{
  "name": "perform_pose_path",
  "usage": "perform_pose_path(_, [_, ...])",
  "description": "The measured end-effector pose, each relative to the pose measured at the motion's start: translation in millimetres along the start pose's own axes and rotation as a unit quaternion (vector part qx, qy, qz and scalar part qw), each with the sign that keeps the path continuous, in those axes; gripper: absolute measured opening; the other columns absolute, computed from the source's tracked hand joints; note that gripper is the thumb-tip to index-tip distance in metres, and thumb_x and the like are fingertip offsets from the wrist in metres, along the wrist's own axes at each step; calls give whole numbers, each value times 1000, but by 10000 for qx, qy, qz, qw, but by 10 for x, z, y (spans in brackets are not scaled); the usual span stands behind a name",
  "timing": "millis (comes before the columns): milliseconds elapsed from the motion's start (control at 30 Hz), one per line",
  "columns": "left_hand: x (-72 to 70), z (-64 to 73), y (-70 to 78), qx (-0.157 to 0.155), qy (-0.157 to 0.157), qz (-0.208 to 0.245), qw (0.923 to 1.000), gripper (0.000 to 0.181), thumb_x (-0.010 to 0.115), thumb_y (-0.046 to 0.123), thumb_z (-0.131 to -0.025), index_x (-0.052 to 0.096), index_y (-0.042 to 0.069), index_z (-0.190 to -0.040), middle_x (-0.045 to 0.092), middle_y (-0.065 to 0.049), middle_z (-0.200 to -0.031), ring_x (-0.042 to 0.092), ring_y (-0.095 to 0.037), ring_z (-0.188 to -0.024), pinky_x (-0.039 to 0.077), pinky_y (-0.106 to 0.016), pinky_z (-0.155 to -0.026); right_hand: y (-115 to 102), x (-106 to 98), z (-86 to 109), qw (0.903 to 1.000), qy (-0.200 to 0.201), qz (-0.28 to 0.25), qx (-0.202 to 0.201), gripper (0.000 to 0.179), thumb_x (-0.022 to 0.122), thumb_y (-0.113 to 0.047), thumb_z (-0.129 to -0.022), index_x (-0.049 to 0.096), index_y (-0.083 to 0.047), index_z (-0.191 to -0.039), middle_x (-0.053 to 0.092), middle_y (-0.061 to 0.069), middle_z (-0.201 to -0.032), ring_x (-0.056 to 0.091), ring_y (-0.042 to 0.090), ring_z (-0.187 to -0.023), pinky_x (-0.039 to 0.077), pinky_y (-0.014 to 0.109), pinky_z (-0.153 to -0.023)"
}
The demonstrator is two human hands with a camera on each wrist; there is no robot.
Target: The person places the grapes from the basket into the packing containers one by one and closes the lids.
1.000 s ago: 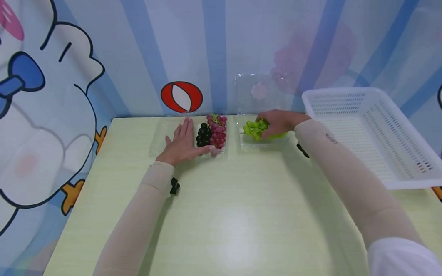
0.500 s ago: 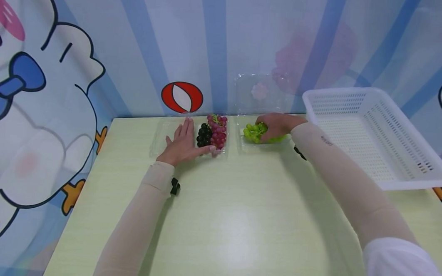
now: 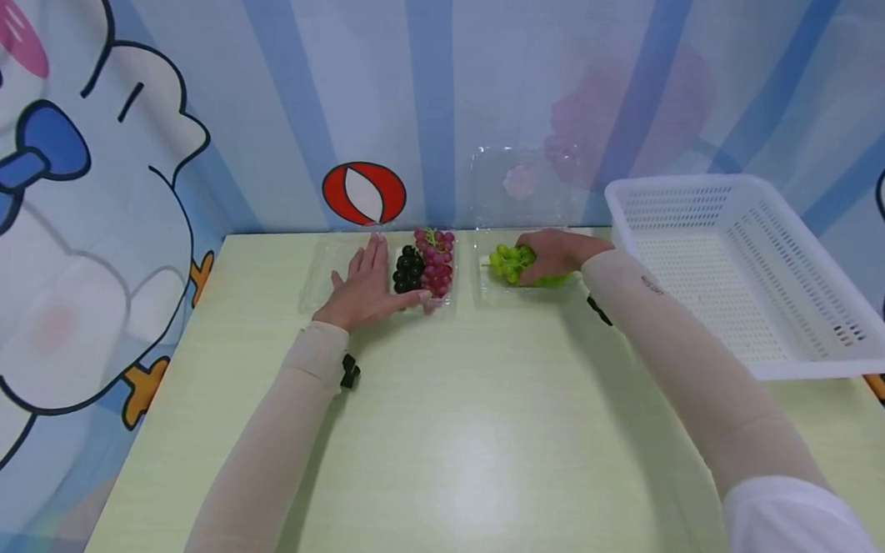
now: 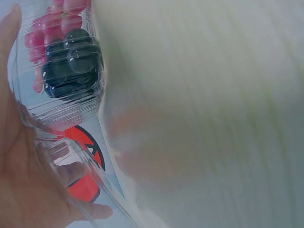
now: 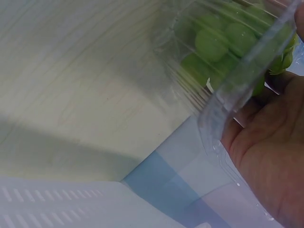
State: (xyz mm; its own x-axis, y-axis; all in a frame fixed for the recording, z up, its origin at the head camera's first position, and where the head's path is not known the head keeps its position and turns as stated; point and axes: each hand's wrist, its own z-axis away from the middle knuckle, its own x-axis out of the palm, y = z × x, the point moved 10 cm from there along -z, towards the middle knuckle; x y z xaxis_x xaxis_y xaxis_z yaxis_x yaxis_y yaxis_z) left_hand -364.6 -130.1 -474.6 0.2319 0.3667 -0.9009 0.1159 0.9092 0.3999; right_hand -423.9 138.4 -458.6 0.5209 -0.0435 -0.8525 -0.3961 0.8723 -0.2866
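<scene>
My left hand (image 3: 362,293) lies with straight fingers over a hinged clear plastic box (image 3: 322,274), its thumb along the front edge. Dark grapes (image 3: 407,272) and red grapes (image 3: 438,270) sit side by side in that box's right half; the left wrist view shows the dark grapes (image 4: 71,66) through the ribbed wall. To the right, a second clear box (image 3: 490,296) stands with its lid (image 3: 521,201) raised. My right hand (image 3: 556,253) reaches in from the right and grips a bunch of green grapes (image 3: 507,263) inside it. Its palm covers part of the bunch.
A white perforated plastic basket (image 3: 791,362) stands at the table's right side, beside my right forearm. The pale wooden table (image 3: 464,445) meets a printed blue-and-white backdrop (image 3: 437,101) right behind the boxes.
My right hand and wrist have moved slightly down and left with the green grapes, which sit a little lower in the box. The left hand stays still.
</scene>
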Motion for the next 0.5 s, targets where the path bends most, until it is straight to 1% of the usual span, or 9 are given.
perform_pose_path(267, [4, 5, -12, -13, -18, -17, 10000, 131, 47, 92, -76, -10, 13, -163, -15, -4, -171, -5, -37, -157, 3, -80, -111, -2, 18, -2, 9998, 139, -171, -1, 75, 72, -41, -91, 43, -3, -149, 53, 18, -143, 50, 34, -129, 40, 55, -112])
perform_pose_path(400, [-2, 8, -13, 4, -13, 3, 10000, 131, 47, 93, -76, -11, 14, -163, -15, -4, -171, -5, -37, -157, 2, -81, -111, 18, 19, -7, 9994, 196, -263, 95, 76, 72, -43, -91, 42, -4, -150, 52, 18, -144, 50, 34, -129, 40, 55, -112])
perform_pose_path(500, [-8, 9, -6, 35, -6, 48, 10000, 131, 46, 93, -75, -11, 14, -163, -15, -5, -171, -6, -37, -157, 1, -80, -111, 26, -4, 19, 9991, 241, -324, 158, 78, 71, -42, -91, 40, -4, -151, 49, 19, -148, 47, 36, -134, 38, 57, -113])
